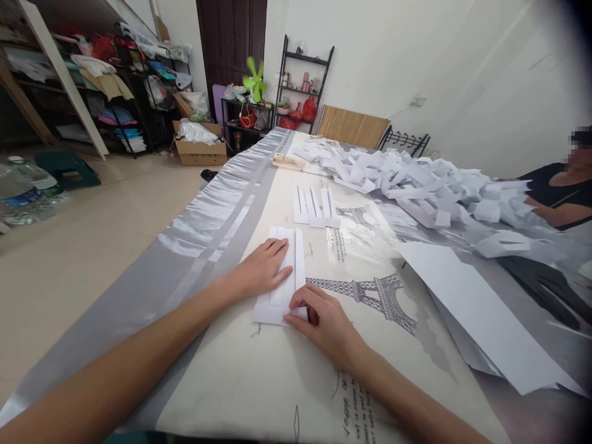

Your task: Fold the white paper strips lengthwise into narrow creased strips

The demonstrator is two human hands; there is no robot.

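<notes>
A white paper piece with fold lines (300,262) lies on the cream printed tablecloth (240,376) in front of me. My left hand (261,268) rests on its left part, fingers stretched out and pressing it down. At the lower right corner, my right hand (326,314) pinches the paper's edge between thumb and bent fingers. Just beyond it lie several narrow folded white paper pieces (316,206) side by side. Large flat white sheets (481,308) are stacked on the right.
A big heap of folded white papers (407,176) spreads across the far right of the table. Another person (562,191) sits at the right edge. Dark fabric (541,290) lies near the sheets. A cardboard box (201,151) and cluttered shelves (124,80) stand at the back left.
</notes>
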